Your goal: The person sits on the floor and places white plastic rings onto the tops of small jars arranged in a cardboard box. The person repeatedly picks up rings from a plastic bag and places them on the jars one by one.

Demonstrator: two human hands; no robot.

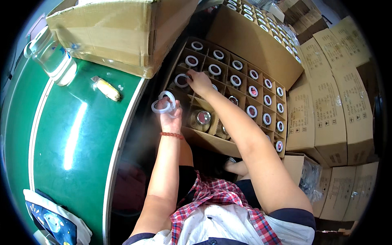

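Note:
My left hand (170, 116) is raised beside the green table edge and holds two white plastic rings (164, 103) between its fingers; a red bead bracelet sits on its wrist. My right hand (200, 83) reaches into an open cardboard box (204, 139) with divider cells and grips a white ring (181, 79) on top of a jar in a near-left cell. Several glass jars with white rings (253, 90) fill the other cells. One jar without a ring (203, 117) shows a metal lid near the box's front.
A green table (77, 134) lies on my left, with a clear glass jar (53, 55), a small yellow wrapped item (107, 89) and a big cardboard box (118, 32) on it. Stacked cartons (326, 106) stand to the right. A second divided box (261, 20) stands behind.

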